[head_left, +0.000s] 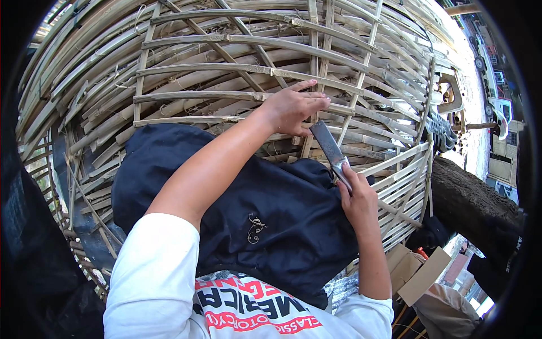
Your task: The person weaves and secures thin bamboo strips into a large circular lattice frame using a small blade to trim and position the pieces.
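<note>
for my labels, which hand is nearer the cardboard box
Right. The right hand is up and left of the cardboard box; the left hand farther, over the bamboo lattice.

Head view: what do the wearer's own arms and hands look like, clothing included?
White fabric short sleeves cover the upper arms, part of a white shirt with red, black and grey printing on its front. Both forearms are bare. The ungloved left hand and ungloved right hand show no watch or bracelet.
</note>
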Available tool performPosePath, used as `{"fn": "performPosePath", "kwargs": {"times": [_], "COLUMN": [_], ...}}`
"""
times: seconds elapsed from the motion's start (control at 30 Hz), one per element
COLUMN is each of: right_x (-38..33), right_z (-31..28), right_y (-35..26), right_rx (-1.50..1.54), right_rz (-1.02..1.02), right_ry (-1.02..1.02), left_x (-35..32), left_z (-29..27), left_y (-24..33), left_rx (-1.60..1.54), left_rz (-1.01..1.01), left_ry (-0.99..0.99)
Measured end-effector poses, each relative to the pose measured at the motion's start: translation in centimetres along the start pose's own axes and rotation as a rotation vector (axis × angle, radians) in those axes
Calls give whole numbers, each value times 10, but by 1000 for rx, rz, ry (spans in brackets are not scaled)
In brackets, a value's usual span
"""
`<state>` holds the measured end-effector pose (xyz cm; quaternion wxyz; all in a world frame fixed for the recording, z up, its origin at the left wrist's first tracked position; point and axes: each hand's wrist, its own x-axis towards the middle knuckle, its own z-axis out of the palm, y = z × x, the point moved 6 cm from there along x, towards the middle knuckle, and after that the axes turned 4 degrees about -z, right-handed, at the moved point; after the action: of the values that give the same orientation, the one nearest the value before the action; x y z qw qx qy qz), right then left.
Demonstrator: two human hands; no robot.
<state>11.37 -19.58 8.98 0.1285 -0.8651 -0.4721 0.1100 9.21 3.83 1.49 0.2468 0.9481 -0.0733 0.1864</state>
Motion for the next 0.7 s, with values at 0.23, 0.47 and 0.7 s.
{"fn": "performPosePath", "kwargs": {"times": [0.23,0.47,0.7], "right_x": [-4,-3,-1], "right_z": [-3,1,2], "right_y": [-5,-2,-5], "right_rx": [26,5,7], "right_rz": [-65,-35,-8], "right_ry": [91,48,-4], "left_x": [0,1,1], "left_z": [1,1,4], "left_y": [0,1,0], "left_rx": [-7,13,25], "left_rz": [-6,2,12], "left_ry": [47,48,38]}}
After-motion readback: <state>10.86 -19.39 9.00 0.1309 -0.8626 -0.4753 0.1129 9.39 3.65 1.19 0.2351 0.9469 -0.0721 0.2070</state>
